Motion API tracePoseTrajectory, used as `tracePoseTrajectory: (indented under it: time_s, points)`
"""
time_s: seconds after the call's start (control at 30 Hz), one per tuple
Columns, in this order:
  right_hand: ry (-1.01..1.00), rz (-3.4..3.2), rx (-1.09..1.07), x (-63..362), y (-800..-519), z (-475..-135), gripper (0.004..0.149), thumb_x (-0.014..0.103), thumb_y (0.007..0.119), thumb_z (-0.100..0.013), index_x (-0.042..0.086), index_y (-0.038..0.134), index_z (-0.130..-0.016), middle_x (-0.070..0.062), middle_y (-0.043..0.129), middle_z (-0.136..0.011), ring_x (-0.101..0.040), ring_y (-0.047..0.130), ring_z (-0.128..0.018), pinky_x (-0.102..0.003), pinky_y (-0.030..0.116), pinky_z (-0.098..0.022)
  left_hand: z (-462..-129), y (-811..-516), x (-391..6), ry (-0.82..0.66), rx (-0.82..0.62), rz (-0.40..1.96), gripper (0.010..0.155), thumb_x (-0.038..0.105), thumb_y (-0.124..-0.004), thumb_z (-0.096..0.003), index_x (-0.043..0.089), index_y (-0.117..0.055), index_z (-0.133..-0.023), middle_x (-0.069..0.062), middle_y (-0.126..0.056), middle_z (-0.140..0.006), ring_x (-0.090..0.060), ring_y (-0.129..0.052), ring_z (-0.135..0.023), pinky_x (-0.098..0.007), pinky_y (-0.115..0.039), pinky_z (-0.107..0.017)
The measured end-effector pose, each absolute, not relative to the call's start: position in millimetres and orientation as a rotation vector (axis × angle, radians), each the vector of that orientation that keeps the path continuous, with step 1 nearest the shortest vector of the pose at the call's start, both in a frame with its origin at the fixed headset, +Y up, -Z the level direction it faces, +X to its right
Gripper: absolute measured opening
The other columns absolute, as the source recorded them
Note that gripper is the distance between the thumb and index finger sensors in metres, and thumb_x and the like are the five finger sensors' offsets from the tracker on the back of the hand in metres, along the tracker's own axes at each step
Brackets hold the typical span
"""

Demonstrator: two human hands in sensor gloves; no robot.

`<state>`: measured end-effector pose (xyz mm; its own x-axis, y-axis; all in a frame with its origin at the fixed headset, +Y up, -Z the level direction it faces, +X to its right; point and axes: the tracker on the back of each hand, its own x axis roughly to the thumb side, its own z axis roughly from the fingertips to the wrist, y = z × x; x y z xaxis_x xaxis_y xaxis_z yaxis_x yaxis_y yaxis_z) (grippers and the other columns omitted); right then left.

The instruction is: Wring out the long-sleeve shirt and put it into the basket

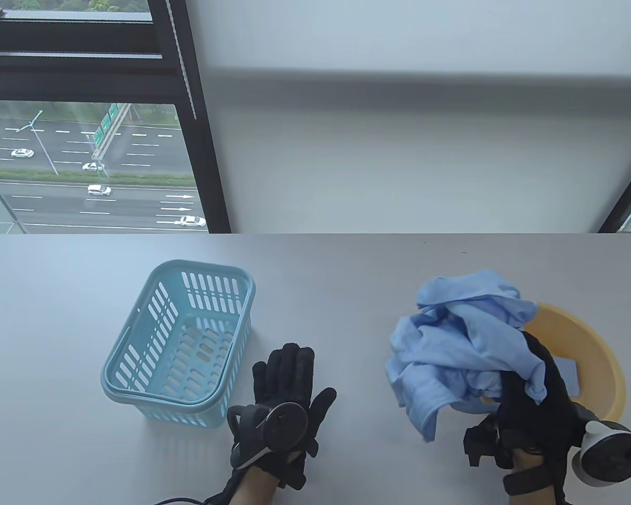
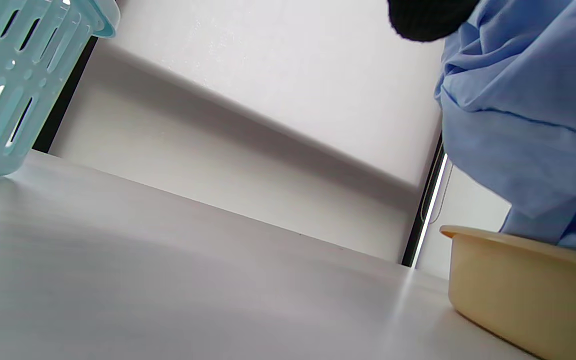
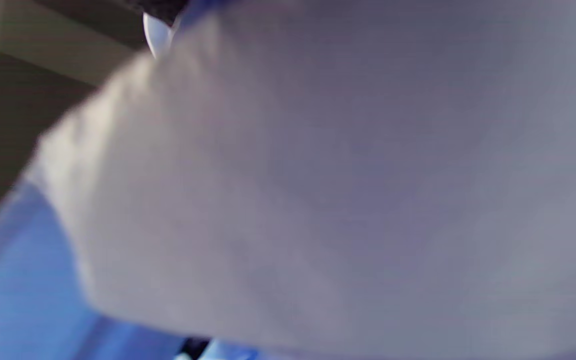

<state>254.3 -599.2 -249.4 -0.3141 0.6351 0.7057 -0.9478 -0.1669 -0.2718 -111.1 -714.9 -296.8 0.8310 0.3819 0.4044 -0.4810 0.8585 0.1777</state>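
A bunched light-blue long-sleeve shirt [image 1: 460, 339] hangs above the yellow basin [image 1: 607, 363] at the right, gripped from below by my right hand [image 1: 531, 389]. In the left wrist view the shirt [image 2: 523, 110] hangs over the basin's rim [image 2: 513, 280]. In the right wrist view the cloth [image 3: 318, 190] fills the frame, blurred. My left hand [image 1: 289, 379] lies flat on the table, fingers straight, holding nothing, just right of the empty light-blue basket [image 1: 181, 342]. One corner of the basket [image 2: 13, 75] shows at the left wrist view's left edge.
The white table [image 1: 321, 273] ends at a wall and window behind. Something blue lies inside the basin [image 1: 570, 376]. About a hand's width of bare tabletop separates the basket from the shirt.
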Motion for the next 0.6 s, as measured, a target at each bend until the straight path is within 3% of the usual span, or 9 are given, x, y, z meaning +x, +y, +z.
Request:
tracePoseTrajectory:
  time_s: [0.17, 0.33, 0.4, 0.5, 0.6]
  points:
    - [-0.588, 1.791, 0.634, 224, -622, -270, 0.041, 0.039, 0.072, -0.064, 0.04, 0.063, -0.104, 0.011, 0.074, -0.099, -0.005, 0.092, -0.071, -0.044, 0.059, -0.081, -297, -714, -115, -0.468, 0.232, 0.854, 0.088, 0.07, -0.062, -0.0621, 0.016, -0.016, -0.115, -0.016, -0.018, -0.12, -0.045, -0.028, -0.107, -0.06, -0.017, -0.072]
    - [-0.364, 1.87, 0.676, 198, -646, -288, 0.041, 0.034, 0.073, -0.062, 0.041, 0.065, -0.102, 0.01, 0.074, -0.101, -0.01, 0.092, -0.075, -0.046, 0.058, -0.081, -299, -719, -110, -0.543, 0.155, 1.031, 0.092, 0.071, -0.065, -0.061, 0.015, -0.015, -0.115, -0.016, -0.026, -0.121, -0.047, -0.03, -0.106, -0.061, -0.018, -0.071]
    - [-0.296, 1.91, 0.69, 192, -652, -292, 0.042, 0.031, 0.074, -0.062, 0.041, 0.066, -0.102, 0.007, 0.071, -0.104, -0.014, 0.09, -0.08, -0.049, 0.057, -0.081, -299, -719, -109, -0.523, 0.178, 1.008, 0.083, 0.065, -0.066, -0.062, 0.017, -0.026, -0.116, -0.013, -0.049, -0.117, -0.045, -0.039, -0.106, -0.061, -0.021, -0.072]
    - [-0.257, 1.987, 0.714, 184, -656, -294, 0.043, 0.027, 0.074, -0.061, 0.041, 0.069, -0.101, 0.005, 0.064, -0.111, -0.021, 0.081, -0.091, -0.055, 0.052, -0.081, -297, -717, -109, -0.462, 0.268, 0.935, 0.052, 0.053, -0.071, -0.0623, 0.022, -0.068, -0.104, -0.005, -0.085, -0.095, -0.038, -0.063, -0.1, -0.062, -0.031, -0.073]
    - [-0.264, 2.039, 0.717, 182, -655, -293, 0.046, 0.026, 0.075, -0.061, 0.04, 0.066, -0.103, 0.004, 0.062, -0.114, -0.027, 0.071, -0.1, -0.057, 0.05, -0.08, -293, -713, -112, -0.413, 0.356, 0.883, 0.043, 0.05, -0.075, -0.0596, 0.023, -0.08, -0.093, 0.0, -0.096, -0.078, -0.032, -0.08, -0.09, -0.061, -0.042, -0.073]
